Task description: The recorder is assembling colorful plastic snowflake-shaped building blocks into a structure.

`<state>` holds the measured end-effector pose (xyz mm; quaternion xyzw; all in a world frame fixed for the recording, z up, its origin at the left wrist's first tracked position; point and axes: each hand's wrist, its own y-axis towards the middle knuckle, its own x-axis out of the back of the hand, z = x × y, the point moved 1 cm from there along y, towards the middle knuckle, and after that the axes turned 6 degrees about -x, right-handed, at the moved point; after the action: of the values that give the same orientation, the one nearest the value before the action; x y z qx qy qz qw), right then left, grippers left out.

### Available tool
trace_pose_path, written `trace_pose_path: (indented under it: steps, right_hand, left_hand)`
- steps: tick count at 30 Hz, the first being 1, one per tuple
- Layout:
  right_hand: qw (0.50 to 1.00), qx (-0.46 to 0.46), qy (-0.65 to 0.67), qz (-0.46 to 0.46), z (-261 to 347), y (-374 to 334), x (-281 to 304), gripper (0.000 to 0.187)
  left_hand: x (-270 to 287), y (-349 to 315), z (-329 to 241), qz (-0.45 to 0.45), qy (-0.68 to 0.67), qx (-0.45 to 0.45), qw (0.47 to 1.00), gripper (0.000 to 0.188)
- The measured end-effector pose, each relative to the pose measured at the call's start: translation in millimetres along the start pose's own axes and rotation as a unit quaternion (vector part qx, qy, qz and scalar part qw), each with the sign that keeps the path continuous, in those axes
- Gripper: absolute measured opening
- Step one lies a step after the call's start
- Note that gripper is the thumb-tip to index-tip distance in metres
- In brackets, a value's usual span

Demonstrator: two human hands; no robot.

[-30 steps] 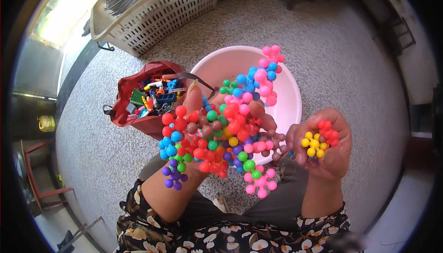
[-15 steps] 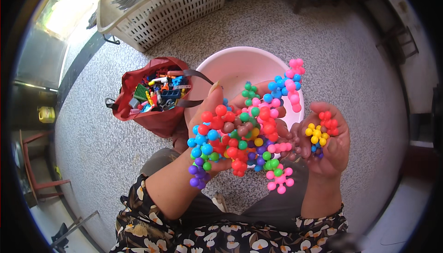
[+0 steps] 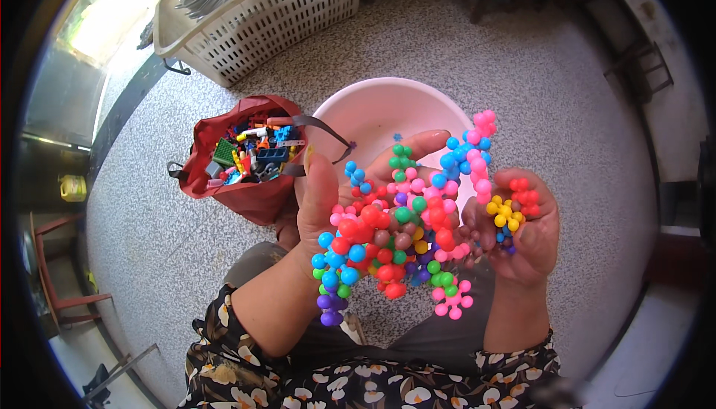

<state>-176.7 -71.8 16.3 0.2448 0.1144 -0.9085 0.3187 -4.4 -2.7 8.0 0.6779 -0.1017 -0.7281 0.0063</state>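
A large cluster of knobbly plastic linking pieces (image 3: 371,220), in red, blue, green, pink, purple and brown, rests against my left hand (image 3: 319,194). The thumb points up beside it and the fingers stretch behind it, bearing it above my lap. My right hand (image 3: 538,241) is curled at the cluster's right side, around a yellow linking piece (image 3: 506,215) and a red linking piece (image 3: 525,197). A bit of blue shows below these. Brown knobs lie between that hand's fingertips and the cluster; whether they are joined to it I cannot tell.
Beyond my hands a pink basin (image 3: 358,98) stands on the speckled floor, with a small blue piece (image 3: 397,137) inside. Left of it sits a red bag (image 3: 235,204) full of mixed toy bricks. A white slotted crate (image 3: 283,32) stands further back.
The cluster has tilted and shifted slightly down, and the left thumb has moved away from it. The left fingers are stretched out further. My right hand has barely moved.
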Motion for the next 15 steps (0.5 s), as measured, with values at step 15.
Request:
trace_pose_path:
  steps: [15]
  right_hand:
    - [1.000,0.004,-0.002,-0.023,2.2,0.0,-2.4,0.053]
  left_hand:
    - [28.5,-12.5,4.3,-0.030,0.074,-0.053,0.995,0.093]
